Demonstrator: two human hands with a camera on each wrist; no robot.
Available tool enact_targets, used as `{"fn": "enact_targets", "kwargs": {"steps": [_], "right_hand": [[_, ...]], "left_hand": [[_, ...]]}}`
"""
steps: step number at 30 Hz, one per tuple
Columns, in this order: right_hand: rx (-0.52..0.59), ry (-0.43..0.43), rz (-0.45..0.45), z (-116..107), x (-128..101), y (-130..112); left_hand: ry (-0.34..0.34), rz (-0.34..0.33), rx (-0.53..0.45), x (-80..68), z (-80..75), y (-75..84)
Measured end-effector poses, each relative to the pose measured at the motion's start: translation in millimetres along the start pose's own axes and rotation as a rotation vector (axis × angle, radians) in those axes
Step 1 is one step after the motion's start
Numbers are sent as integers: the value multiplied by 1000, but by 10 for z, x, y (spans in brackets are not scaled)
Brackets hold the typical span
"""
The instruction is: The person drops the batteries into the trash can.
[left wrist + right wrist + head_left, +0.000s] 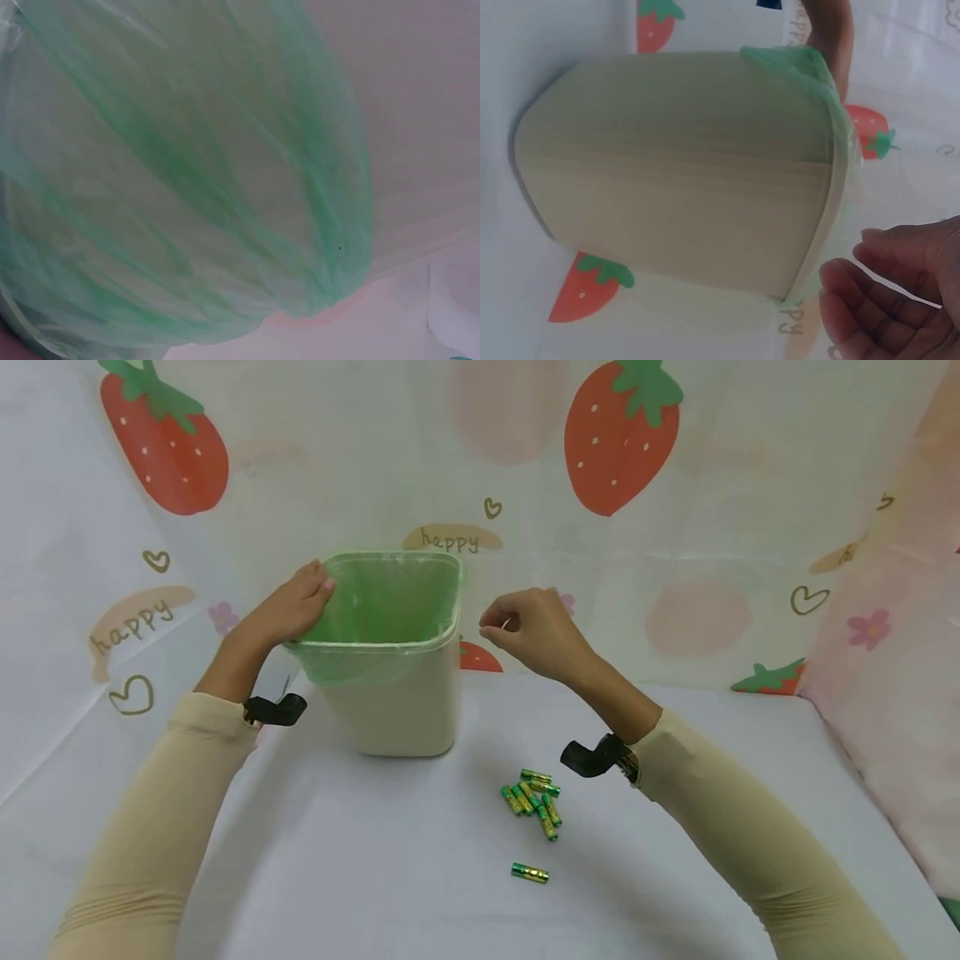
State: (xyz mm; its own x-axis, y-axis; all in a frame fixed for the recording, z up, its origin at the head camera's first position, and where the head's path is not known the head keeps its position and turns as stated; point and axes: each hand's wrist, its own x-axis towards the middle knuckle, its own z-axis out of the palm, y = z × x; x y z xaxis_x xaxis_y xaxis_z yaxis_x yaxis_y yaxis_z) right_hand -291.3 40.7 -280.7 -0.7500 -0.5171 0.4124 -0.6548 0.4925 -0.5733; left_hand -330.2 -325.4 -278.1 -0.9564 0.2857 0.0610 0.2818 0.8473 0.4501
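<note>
A cream trash bin (397,702), lined with a green plastic bag (390,602), stands upright on the white table. My left hand (296,602) holds the bin's left rim, its fingers bent over the edge. In the left wrist view the bag's folded-over skirt (195,172) fills most of the picture and hides that hand. To the right of the bin, my right hand (536,631) hangs in the air near rim height. Its fingers (855,300) are loosely curled with a gap to the thumb, and nothing is between them.
Several green-and-gold batteries (531,797) lie in a loose pile on the table, right of the bin and nearer to me. A single battery (530,872) lies apart, closer still. Behind the bin hangs a cloth (720,527) printed with strawberries.
</note>
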Motion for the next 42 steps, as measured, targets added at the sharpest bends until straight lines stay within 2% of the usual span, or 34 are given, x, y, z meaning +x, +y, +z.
{"fn": "enact_targets", "kwargs": {"steps": [11,20,27,36,42], "right_hand": [[31,30,62,13,-447,269],[71,9,147,136,-799,457],[116,9,179,262,-1056,575],[245,-45,335,406,-1380,797],[316,-64,376,466,-1526,894]], "left_hand": [[10,4,5,-13,19,-12],[9,52,35,-16,19,-34],[-41,29,72,-13,27,-14],[-65,-12,91,-29,52,21],[-71,-25,104,-29,43,30]]}}
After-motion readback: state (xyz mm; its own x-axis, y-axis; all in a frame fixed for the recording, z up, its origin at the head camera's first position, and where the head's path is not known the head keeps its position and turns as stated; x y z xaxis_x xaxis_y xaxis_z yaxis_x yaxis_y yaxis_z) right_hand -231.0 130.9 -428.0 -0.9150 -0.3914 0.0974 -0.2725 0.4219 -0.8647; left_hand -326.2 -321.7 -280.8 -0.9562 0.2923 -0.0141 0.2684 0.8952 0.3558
